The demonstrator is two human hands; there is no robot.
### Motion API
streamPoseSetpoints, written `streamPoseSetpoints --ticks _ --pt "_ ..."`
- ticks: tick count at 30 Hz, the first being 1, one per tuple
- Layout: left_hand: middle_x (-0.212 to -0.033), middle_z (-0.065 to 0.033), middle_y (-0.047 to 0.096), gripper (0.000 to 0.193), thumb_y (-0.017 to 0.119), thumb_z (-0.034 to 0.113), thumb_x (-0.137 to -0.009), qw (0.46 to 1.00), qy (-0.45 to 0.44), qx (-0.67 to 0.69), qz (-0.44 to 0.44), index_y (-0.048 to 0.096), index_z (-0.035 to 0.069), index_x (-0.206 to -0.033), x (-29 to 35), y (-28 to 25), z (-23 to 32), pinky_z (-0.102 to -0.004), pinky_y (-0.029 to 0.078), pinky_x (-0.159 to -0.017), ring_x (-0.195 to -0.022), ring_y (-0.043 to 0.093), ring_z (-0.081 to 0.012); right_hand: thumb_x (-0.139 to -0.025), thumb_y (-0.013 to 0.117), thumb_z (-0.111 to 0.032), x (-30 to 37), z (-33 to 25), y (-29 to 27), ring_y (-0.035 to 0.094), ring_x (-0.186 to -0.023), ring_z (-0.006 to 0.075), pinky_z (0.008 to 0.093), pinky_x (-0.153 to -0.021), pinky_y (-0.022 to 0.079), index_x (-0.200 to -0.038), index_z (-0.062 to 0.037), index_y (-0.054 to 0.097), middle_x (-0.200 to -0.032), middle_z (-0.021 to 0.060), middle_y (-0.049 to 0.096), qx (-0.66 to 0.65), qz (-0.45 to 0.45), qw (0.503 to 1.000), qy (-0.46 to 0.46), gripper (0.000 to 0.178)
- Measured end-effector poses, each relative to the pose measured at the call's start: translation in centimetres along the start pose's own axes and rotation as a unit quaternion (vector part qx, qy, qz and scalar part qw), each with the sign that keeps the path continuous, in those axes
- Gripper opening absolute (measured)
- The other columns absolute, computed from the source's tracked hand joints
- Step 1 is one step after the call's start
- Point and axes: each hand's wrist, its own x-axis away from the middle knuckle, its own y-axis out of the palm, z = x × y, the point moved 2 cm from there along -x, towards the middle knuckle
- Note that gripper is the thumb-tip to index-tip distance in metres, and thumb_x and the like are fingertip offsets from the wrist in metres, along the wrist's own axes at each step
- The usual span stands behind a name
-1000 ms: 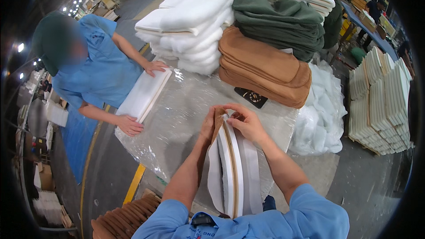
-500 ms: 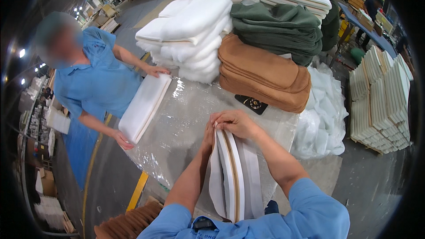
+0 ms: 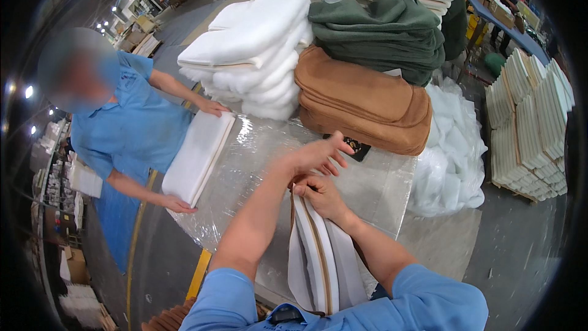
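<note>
A long cushion cover with pale grey flaps (image 3: pixel 348 256) stands on edge in front of my body. Inside it is a layered white pad (image 3: pixel 318 251) with a tan strip along its edge. My right hand (image 3: pixel 321 197) pinches the cover's far end, thumb on top. Just beyond it, my left hand (image 3: pixel 315 156) is raised with its fingers spread, slightly blurred and holding nothing. It hovers near a small black card (image 3: pixel 355 149) with a gold print. Past that lies a stack of brown folded covers (image 3: pixel 361 101).
Clear plastic sheeting (image 3: pixel 245 175) covers the table. White pads (image 3: pixel 251 43) and dark green covers (image 3: pixel 376 37) are piled at the back. To the left, a co-worker holds a flat white pad (image 3: pixel 199 156). Bagged white stuffing (image 3: pixel 450 153) and stacked pads (image 3: pixel 530 129) stand right.
My left hand has let go of the cover's end and moved up and forward, its fingers opening. My right hand stays on the cover, a little lower in view.
</note>
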Motion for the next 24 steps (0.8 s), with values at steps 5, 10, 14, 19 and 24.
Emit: streamPoseSetpoints --ticks 5,10,14,19,24 --pt "-0.136 -0.0139 0.059 0.084 0.031 0.083 -0.099 0.994 -0.050 -0.094 -0.005 0.057 0.019 -0.147 -0.2 1.2 -0.3 -0.0456 0.053 -0.096 -0.108 0.061 -0.0287 -0.099 0.072 -0.024 0.7 0.2 -0.4 0.063 -0.090 0.0123 0.0328 -0.083 0.049 -0.094 -0.0001 0.073 -0.088 0.0026 0.073 -0.020 0.017 1.000 0.008 0.025" --pt "-0.139 -0.0147 0.058 0.084 0.033 0.084 -0.098 0.994 -0.071 -0.086 -0.015 0.055 0.022 -0.149 0.3 1.8 0.3 -0.0462 0.051 -0.101 -0.117 0.058 -0.0290 -0.098 0.073 -0.024 1.5 0.8 -0.5 0.063 -0.087 0.0147 0.0332 -0.080 0.050 -0.094 0.0003 0.073 -0.089 0.0050 0.073 -0.001 0.040 0.999 0.031 0.025" --pt "-0.143 -0.0141 0.057 0.080 0.031 0.079 -0.101 0.995 -0.044 -0.087 -0.027 0.054 0.020 -0.150 0.6 2.0 -0.8 -0.0465 0.051 -0.103 -0.121 0.058 -0.0291 -0.097 0.073 -0.020 2.3 0.7 -0.1 0.066 -0.088 0.0186 0.0343 -0.080 0.051 -0.095 0.0008 0.072 -0.091 0.0082 0.073 0.025 0.031 0.999 0.030 0.021" --pt "-0.123 -0.0139 0.067 0.061 0.030 0.055 -0.112 0.893 0.289 0.308 0.159 0.058 0.006 -0.137 1.4 -0.1 -2.7 -0.0427 0.050 -0.102 -0.114 0.064 -0.0258 -0.096 0.072 -0.011 1.7 0.0 -0.5 0.068 -0.095 0.0205 0.0335 -0.087 0.053 -0.095 0.0004 0.073 -0.100 0.0097 0.074 0.032 0.039 0.998 -0.039 0.012" --pt "-0.104 -0.0114 0.070 0.057 0.032 0.047 -0.114 0.823 0.276 0.353 0.348 0.063 -0.001 -0.119 3.2 -0.7 -9.4 -0.0375 0.050 -0.096 -0.098 0.065 -0.0204 -0.096 0.069 -0.004 1.9 -0.9 -0.5 0.068 -0.101 0.0204 0.0327 -0.093 0.052 -0.095 0.0001 0.075 -0.104 0.0104 0.074 -0.007 0.034 0.999 -0.026 0.008"
